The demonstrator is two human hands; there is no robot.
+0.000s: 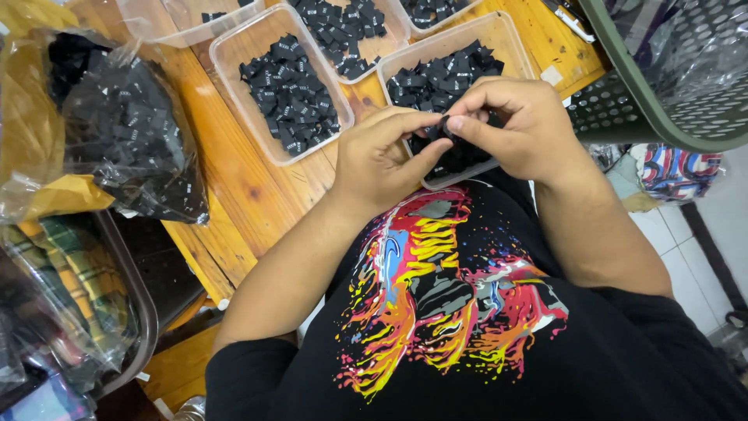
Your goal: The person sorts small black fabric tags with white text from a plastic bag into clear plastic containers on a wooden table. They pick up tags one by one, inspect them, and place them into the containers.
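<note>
Hands together, small black label pinched in both grips, above tray

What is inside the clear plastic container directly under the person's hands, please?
The clear container holds a heap of small black fabric labels. The left hand and right hand pinch one label above it, hiding its near half.

A black short-sleeved T-shirt is worn, printed across the chest with a splattered design in red, yellow, orange, blue and grey. Both forearms are left bare.
</note>
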